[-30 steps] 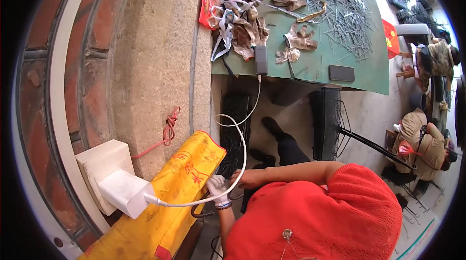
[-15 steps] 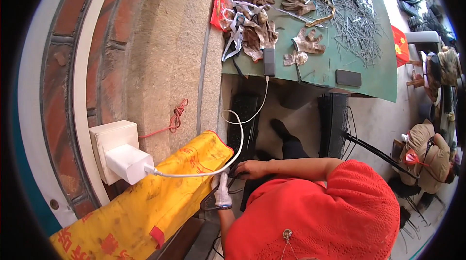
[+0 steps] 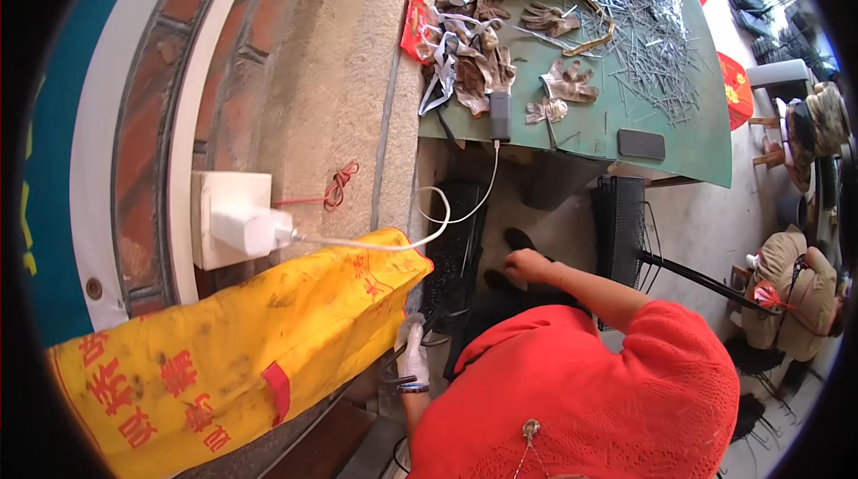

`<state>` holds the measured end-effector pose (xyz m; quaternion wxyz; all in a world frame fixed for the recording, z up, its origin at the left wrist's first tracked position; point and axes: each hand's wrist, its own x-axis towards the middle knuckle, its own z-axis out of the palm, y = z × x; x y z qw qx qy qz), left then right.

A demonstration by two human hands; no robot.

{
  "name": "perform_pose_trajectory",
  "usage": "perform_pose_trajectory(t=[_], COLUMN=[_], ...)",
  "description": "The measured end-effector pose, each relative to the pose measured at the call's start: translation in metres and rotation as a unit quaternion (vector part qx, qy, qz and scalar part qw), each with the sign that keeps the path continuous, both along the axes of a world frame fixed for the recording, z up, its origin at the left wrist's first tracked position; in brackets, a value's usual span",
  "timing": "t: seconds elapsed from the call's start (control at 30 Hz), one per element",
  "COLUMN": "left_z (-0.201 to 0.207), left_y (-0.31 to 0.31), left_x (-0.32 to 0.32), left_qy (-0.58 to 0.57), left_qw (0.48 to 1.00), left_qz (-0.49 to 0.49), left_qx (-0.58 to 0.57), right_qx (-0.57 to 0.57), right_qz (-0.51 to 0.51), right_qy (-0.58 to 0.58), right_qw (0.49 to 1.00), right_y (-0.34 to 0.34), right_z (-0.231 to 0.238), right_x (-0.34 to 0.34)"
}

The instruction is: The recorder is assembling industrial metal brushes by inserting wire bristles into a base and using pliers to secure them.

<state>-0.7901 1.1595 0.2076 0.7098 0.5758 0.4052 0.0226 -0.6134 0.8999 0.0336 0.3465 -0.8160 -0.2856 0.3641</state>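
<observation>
My left hand [image 3: 411, 352], in a pale glove, is low beside the yellow bag [image 3: 259, 345]. Its fingers look closed around a thin black rod-like piece [image 3: 399, 380], partly hidden by the bag and my body. My bare right hand [image 3: 529, 266] is in front of my dark-trousered legs, apart from the left, its fingers curled. Whatever it may hold is out of sight. Beyond the bag, a white charger [image 3: 241, 231] sits in the wall socket, and its white cable [image 3: 366, 246] runs to a dark power bank [image 3: 500, 117] on the green table's edge.
On the green table [image 3: 617, 108] lie used work gloves [image 3: 569, 81], a phone [image 3: 642, 144], and a heap of thin metal rods [image 3: 648, 41]. Black mesh crates [image 3: 617, 229] and a dark bucket [image 3: 550, 180] stand below. Another person [image 3: 786, 287] sits at right.
My right hand has moved away from the left, up and to the right. My left hand stays by the bag. The view has shifted a little, with the wall and bag lying differently.
</observation>
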Motion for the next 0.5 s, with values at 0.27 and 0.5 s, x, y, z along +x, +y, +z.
perform_pose_trajectory(t=[0.27, 0.5], left_z=[-0.032, -0.017], left_y=[0.013, 0.031], left_x=[-0.028, -0.066], left_qy=[-0.097, 0.062], left_qw=[0.995, 0.94], left_qz=[0.029, -0.192], left_qx=[0.002, 0.275], right_qx=[-0.097, -0.189], right_qz=[-0.042, 0.005], right_qy=[-0.153, -0.364], right_qw=[0.983, 0.912], right_y=[-0.046, -0.024], right_z=[0.008, 0.024], right_x=[0.054, 0.197])
